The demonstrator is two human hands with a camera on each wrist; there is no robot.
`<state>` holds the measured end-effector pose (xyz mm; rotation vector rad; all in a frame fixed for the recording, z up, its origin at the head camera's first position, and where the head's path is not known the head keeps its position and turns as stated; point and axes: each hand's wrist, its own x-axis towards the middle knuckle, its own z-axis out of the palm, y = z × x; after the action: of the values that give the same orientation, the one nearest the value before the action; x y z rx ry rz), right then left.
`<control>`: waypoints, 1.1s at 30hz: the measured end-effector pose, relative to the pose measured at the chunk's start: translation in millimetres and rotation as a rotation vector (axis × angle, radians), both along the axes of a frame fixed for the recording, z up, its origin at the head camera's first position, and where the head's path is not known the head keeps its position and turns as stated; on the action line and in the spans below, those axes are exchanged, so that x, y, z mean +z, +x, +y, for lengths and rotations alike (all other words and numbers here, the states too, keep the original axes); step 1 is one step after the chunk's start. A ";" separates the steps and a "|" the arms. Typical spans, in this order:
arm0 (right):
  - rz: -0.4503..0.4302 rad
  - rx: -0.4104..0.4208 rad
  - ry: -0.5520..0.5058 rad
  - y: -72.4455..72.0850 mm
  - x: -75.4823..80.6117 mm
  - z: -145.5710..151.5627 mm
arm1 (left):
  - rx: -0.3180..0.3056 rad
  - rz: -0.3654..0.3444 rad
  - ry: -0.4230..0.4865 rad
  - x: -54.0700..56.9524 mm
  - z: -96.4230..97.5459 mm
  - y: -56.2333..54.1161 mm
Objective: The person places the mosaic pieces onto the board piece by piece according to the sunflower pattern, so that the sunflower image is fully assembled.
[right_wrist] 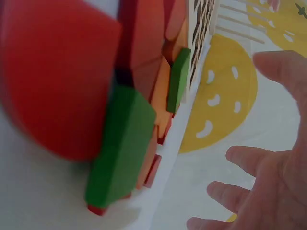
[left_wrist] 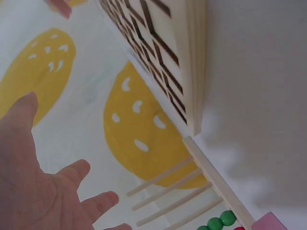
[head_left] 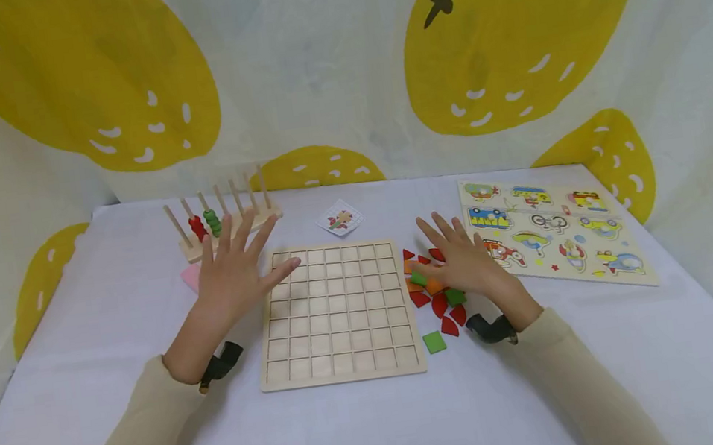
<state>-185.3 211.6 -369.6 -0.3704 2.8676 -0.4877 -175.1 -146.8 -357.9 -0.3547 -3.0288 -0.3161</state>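
Observation:
Fingers spread, my left hand [head_left: 229,278] hovers over the left edge of a wooden grid board [head_left: 340,311] and holds nothing. In the left wrist view its palm [left_wrist: 43,201] and splayed fingers show, apart from the board's edge. My right hand [head_left: 466,262], also spread and holding nothing, is above a pile of red, orange and green wooden pieces [head_left: 439,306]. Close up in the right wrist view are a red rounded piece [right_wrist: 57,81] and a green block [right_wrist: 122,148]; the fingers stay apart from them. A lone green square [head_left: 435,342] lies beside the board's right edge.
At the back left stands a peg rack [head_left: 232,227] with red and green beads, a pink piece [head_left: 191,276] beside it. Behind the board lies a small picture card [head_left: 339,219]. A vehicle puzzle board [head_left: 554,234] is at the right. A patterned cloth hangs behind the white table.

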 end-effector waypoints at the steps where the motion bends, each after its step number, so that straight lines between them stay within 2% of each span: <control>1: -0.006 0.004 -0.011 0.5 -1.5 -0.9 | -0.007 -0.006 0.004 -1.4 -1.1 0.6; 5: -0.018 0.018 -0.078 2.0 -5.8 -3.9 | -0.052 -0.063 0.012 -5.0 -6.2 1.9; 11: 0.007 0.031 -0.175 0.6 -7.9 -7.6 | -0.204 -0.218 0.049 -14.3 -18.5 4.0; 14: 0.020 0.051 -0.203 -1.9 -6.9 -10.1 | -0.249 -0.287 0.048 -18.9 -23.5 7.0; 19: -0.003 0.088 -0.209 -5.7 -4.6 -14.8 | -0.282 -0.316 0.029 -21.4 -28.5 12.4; 25: -0.057 0.094 -0.188 -9.0 -0.6 -15.9 | -0.377 -0.381 0.079 -23.2 -34.5 13.3; 33: -0.070 0.081 -0.158 -14.9 -0.4 -16.7 | -0.461 -0.448 0.126 -27.0 -44.3 13.4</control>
<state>-200.2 194.9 -369.9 -0.4830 2.7424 -0.6994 -161.7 -191.1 -384.9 -1.1122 -3.2870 -0.6963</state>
